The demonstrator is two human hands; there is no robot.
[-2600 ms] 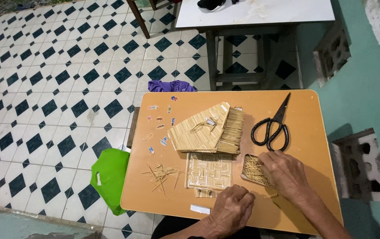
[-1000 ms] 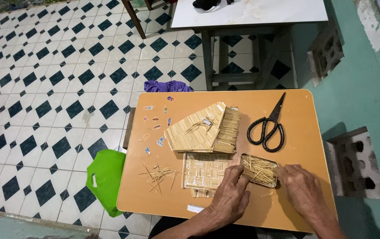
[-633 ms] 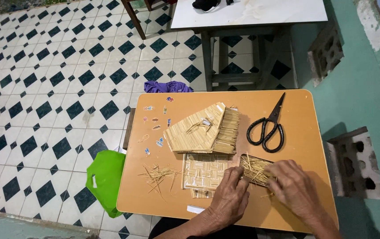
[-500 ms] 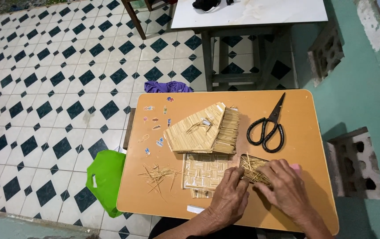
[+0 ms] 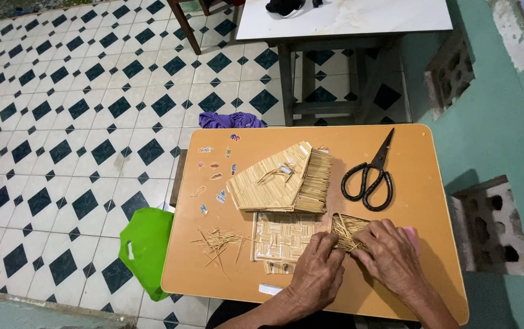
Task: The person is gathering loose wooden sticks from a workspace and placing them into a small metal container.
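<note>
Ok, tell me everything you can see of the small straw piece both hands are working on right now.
The small straw piece looks like a flat, roughly rectangular mat of thin pale straw or stick strips, with loose strands sticking up across its top. It lies flat on the orange table, just right of the larger woven panel and below the black scissors. The left hand grips its left edge and the right hand covers its lower right part, so its full outline is hidden.

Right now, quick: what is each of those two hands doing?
Left hand: fingers bent down, pressing on the small straw bundle beside the woven mat.
Right hand: curled on the same bundle; whether it grips it cannot be told.
</note>
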